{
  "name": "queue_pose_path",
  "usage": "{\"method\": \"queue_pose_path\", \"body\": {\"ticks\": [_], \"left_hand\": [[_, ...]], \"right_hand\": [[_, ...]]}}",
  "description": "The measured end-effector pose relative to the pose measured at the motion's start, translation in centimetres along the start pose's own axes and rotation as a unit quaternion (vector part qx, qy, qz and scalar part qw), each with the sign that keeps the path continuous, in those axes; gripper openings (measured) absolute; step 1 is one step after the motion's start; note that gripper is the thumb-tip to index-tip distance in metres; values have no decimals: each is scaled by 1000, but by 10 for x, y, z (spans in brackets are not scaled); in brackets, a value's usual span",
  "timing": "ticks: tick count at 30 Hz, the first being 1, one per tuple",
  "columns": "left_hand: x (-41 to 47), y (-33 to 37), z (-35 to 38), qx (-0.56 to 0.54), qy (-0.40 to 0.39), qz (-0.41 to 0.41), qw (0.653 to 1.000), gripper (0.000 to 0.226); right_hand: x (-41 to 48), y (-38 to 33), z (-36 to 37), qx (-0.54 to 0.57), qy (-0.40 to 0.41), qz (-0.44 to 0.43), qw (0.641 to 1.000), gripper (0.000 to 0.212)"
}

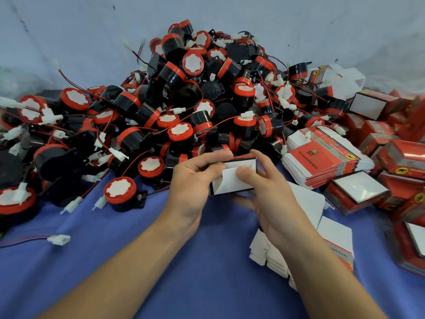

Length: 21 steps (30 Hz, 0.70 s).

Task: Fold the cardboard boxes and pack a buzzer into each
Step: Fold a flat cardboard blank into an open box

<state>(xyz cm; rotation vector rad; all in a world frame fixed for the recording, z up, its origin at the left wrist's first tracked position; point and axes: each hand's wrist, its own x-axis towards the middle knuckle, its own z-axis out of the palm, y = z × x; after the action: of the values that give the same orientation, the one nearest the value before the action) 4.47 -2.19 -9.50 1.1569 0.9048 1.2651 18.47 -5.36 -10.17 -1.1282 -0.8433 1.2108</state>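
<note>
Cardboard box (249, 165), small, sits half hidden between both hands above a blue cloth (138, 249); its contents cannot be seen. Left hand (190, 180) grips its left end, fingers curled over. Right hand (266, 194) cups it, thumb pressing its white flap (228, 181). Red-and-black buzzers (184, 107) heap behind; flat boxes (322, 157) stack right.

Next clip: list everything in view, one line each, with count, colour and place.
buzzers: large pile, uncounted; black with red caps; left and centre
box: one; red and white; centre, held in both hands
flat boxes: two stacks; red and white; right of the hands, and by the right forearm
folded boxes: many; red; far right
loose plug: one; white, red and black wires; lower left
cloth: one; blue; under everything
backdrop: one; pale grey; behind the pile
left hand: grips the box
right hand: thumb on the flap, fingers beneath
</note>
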Motion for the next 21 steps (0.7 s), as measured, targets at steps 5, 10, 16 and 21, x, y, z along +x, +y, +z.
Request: {"method": "queue_pose_path", "body": {"ticks": [5, 10, 16, 21], "left_hand": [[-9, 2, 6, 82, 19, 86, 993, 26], [-13, -6, 5, 139, 19, 94, 986, 53], [-12, -14, 10, 174, 20, 42, 984, 61], [-11, -12, 8, 179, 24, 37, 983, 47]], "right_hand": [[0, -5, -3, 42, -16, -37, 998, 56], [2, -3, -2, 34, -10, -55, 998, 56], [4, 0, -5, 2, 9, -69, 998, 60], [4, 0, -3, 16, -2, -59, 998, 59]]}}
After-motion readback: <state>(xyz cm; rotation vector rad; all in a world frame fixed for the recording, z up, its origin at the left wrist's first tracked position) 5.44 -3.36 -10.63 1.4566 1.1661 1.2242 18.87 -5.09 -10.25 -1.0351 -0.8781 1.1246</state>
